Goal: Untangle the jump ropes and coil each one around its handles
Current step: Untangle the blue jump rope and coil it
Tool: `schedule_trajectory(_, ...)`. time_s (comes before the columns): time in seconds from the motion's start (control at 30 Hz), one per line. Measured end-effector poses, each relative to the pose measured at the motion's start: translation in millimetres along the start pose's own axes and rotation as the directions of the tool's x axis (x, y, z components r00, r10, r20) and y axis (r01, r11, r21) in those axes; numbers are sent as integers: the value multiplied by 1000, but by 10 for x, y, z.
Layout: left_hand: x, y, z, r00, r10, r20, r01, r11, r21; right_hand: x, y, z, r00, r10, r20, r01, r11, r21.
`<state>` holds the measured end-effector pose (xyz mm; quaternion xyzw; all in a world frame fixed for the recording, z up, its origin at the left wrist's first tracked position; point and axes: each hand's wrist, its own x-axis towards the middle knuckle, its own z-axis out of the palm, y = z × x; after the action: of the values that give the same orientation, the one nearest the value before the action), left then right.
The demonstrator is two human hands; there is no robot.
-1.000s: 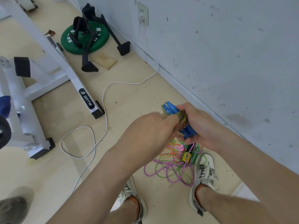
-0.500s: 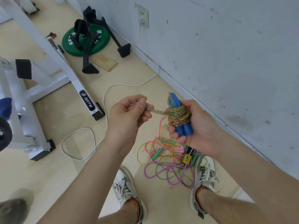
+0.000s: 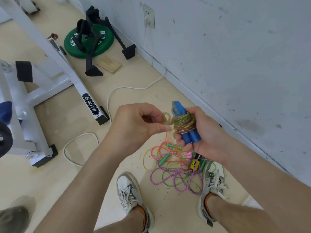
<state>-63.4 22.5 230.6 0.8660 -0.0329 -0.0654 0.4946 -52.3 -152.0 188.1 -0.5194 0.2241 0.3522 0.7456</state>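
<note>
My right hand [image 3: 204, 137] is closed around the pair of blue handles [image 3: 186, 126], held side by side with their long axis running roughly upright, top ends tipped away from me toward the wall [image 3: 235, 47]. The glittery rope [image 3: 184, 122] is wound in tight turns around their middle, crosswise to that axis. My left hand [image 3: 134, 125] pinches the last free loop of that rope [image 3: 165, 117] between thumb and forefinger, just to the left of the bundle and level with the wraps. That is what the next move hinges on, I think: the tail leaves the coil sideways toward my left, so the left hand is the one to carry it around or tuck it under a turn while the right only steadies the handles.

The rest is not yet sorted. A tangle of ropes [image 3: 176, 165] (pink braided, orange, green, with green handles among them) lies on the floor [image 3: 84, 174] directly below my hands, between my shoes and touching the right shoe [image 3: 212, 179]. I judge this first rope nearly finished.
</note>
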Motion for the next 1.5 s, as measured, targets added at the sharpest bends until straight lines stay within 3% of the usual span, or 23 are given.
schedule_trajectory(0.13, -19, 13, 99, 999, -20, 31, 23, 994, -105, -14, 49, 102, 972, -198, -127, 165, 960, -227)
schedule_trajectory(0.27, 24, -32, 137, 988, -120, -95, 100, 975, -199, -41, 149, 207, 889, -433, -152, 348, 852, -392)
schedule_trajectory(0.33, 48, -74, 144, 979, -138, -151, 112, 980, -167, -54, 195, 249, 856, -502, -126, 412, 808, -421)
schedule_trajectory(0.53, 72, -118, 161, 985, -21, -168, 30, 998, 52, -62, 295, 310, 850, -518, -95, 442, 800, -405)
schedule_trajectory(0.6, 71, -129, 185, 978, -65, -200, 51, 996, -78, -66, 282, 320, 887, -447, -115, 401, 870, -289)
schedule_trajectory(0.67, 99, -181, 177, 946, -206, -249, 107, 926, -362, -81, 277, 329, 930, -356, -97, 342, 930, -135)
schedule_trajectory(0.77, 144, -265, 153, 910, -372, -183, 141, 692, -708, -97, 251, 329, 974, -223, -49, 226, 972, 66)
schedule_trajectory(0.83, 163, -310, 170, 894, -439, -96, 180, 547, -818, -98, 191, 303, 991, -134, -14, 135, 972, 195)
schedule_trajectory(0.97, 196, -315, 185, 906, -423, -13, 192, 436, -879, -98, 122, 244, 996, -88, -14, 89, 974, 210)
schedule_trajectory(1.0, 204, -287, 184, 915, -401, -44, 166, 473, -865, -93, 125, 231, 995, -90, -44, 96, 981, 170)
schedule_trajectory(1.03, 204, -243, 181, 924, -367, -102, 138, 571, -809, -84, 127, 219, 992, -97, -76, 106, 986, 131)
schedule_trajectory(1.13, 172, -102, 203, 957, -172, -232, 39, 874, -485, -60, 129, 202, 984, -133, -117, 139, 989, 46)
schedule_trajectory(1.23, 137, -80, 231, 957, 59, -284, -93, 990, -108, -56, 175, 224, 978, -170, -124, 168, 985, -25)
schedule_trajectory(1.3, 124, -132, 251, 929, 272, -251, -206, 944, 258, -59, 228, 257, 965, -211, -152, 201, 976, -80)
schedule_trajectory(1.37, 132, -170, 289, 901, 387, -195, -242, 823, 514, -54, 276, 295, 951, -248, -185, 229, 966, -120)
schedule_trajectory(1.5, 131, -201, 367, 893, 412, -182, -228, 762, 605, -47, 318, 351, 944, -251, -213, 244, 968, -58)
